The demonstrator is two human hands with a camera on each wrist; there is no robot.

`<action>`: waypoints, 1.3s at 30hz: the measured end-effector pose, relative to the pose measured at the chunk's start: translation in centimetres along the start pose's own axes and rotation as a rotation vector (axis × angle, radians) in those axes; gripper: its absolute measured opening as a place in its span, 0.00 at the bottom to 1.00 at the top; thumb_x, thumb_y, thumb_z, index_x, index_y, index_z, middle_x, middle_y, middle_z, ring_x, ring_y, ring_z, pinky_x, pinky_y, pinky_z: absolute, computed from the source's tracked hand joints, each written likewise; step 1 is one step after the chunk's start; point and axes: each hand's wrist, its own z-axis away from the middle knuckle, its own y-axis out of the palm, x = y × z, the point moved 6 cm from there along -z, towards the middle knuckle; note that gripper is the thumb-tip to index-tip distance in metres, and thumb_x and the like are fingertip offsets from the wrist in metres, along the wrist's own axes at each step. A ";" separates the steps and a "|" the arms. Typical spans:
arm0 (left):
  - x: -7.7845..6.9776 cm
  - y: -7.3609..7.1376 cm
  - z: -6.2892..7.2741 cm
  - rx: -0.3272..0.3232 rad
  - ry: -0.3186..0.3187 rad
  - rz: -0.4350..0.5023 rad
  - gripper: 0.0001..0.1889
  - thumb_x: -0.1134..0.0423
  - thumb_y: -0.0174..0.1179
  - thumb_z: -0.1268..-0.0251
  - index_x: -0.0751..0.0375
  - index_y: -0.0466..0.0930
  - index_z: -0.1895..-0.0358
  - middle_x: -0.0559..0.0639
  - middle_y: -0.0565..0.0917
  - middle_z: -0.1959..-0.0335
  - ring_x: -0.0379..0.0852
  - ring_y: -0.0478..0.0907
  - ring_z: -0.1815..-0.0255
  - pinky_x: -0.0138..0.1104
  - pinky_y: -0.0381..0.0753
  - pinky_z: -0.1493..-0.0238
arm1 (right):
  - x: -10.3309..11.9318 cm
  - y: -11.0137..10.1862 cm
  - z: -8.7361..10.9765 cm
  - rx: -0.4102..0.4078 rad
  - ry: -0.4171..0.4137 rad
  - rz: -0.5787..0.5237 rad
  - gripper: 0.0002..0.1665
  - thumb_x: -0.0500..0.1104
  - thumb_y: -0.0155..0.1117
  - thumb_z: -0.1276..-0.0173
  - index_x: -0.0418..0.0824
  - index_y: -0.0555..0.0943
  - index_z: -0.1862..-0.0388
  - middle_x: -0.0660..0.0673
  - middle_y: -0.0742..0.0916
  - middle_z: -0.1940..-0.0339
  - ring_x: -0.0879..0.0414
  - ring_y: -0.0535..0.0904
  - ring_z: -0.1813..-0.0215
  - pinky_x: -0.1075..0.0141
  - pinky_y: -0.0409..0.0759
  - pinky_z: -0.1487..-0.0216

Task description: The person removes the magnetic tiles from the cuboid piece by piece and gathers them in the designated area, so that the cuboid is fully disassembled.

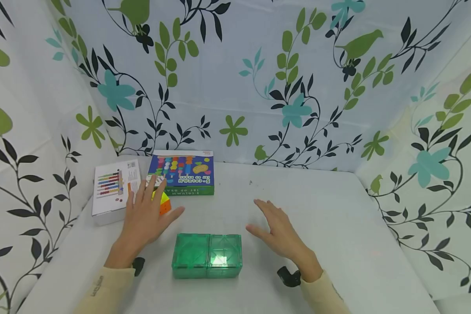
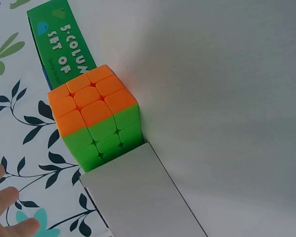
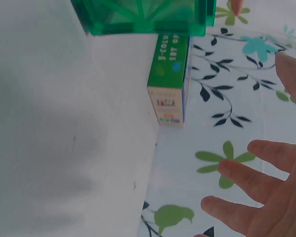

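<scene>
Two green see-through square blocks (image 1: 190, 257) lie side by side at the table's near middle. Their edge also shows at the top of the right wrist view as a green clear wall (image 3: 148, 24). My left hand (image 1: 141, 220) is spread above the puzzle cube (image 2: 96, 118), which has orange and green faces and is partly hidden by that hand in the head view. Whether the hand touches the cube cannot be told. To the right of the green blocks, my right hand (image 1: 280, 231) hovers with its fingers extended, holding nothing.
Behind the cube lies a blue and green bead-set box (image 1: 184, 172). A white box (image 1: 114, 187) with pictures of coloured rods stands at the left. Leaf-patterned cloth (image 1: 239, 100) rises behind the white table (image 1: 318, 205) and along its sides.
</scene>
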 end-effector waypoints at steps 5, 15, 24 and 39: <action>-0.4 -0.1 1.1 -0.022 0.065 0.057 0.48 0.30 0.56 0.34 0.56 0.58 0.20 0.62 0.56 0.17 0.67 0.50 0.17 0.69 0.50 0.24 | 1.9 0.3 0.6 0.072 -0.047 -0.021 0.44 0.65 0.64 0.29 0.51 0.65 0.20 0.48 0.73 0.21 0.42 0.62 0.18 0.37 0.59 0.21; -4.0 1.0 5.3 0.061 0.344 0.276 0.36 0.36 0.71 0.43 0.45 0.77 0.33 0.43 0.82 0.35 0.49 0.78 0.34 0.55 0.80 0.37 | 5.5 3.1 1.2 0.249 -0.218 -0.021 0.44 0.70 0.71 0.39 0.56 0.74 0.27 0.56 0.79 0.29 0.54 0.75 0.27 0.47 0.76 0.30; -5.8 3.6 5.7 0.310 0.337 0.300 0.50 0.24 0.72 0.59 0.39 0.72 0.30 0.37 0.80 0.35 0.41 0.76 0.42 0.46 0.81 0.46 | 6.6 4.3 0.9 0.242 -0.288 0.114 0.45 0.68 0.75 0.42 0.53 0.76 0.29 0.54 0.81 0.32 0.56 0.77 0.31 0.53 0.79 0.33; -6.0 3.8 5.9 0.321 0.350 0.287 0.45 0.30 0.76 0.57 0.43 0.75 0.33 0.39 0.82 0.38 0.41 0.76 0.44 0.44 0.81 0.46 | 7.2 4.2 0.6 0.179 -0.349 0.127 0.43 0.66 0.80 0.48 0.50 0.82 0.36 0.55 0.87 0.41 0.61 0.79 0.40 0.61 0.80 0.41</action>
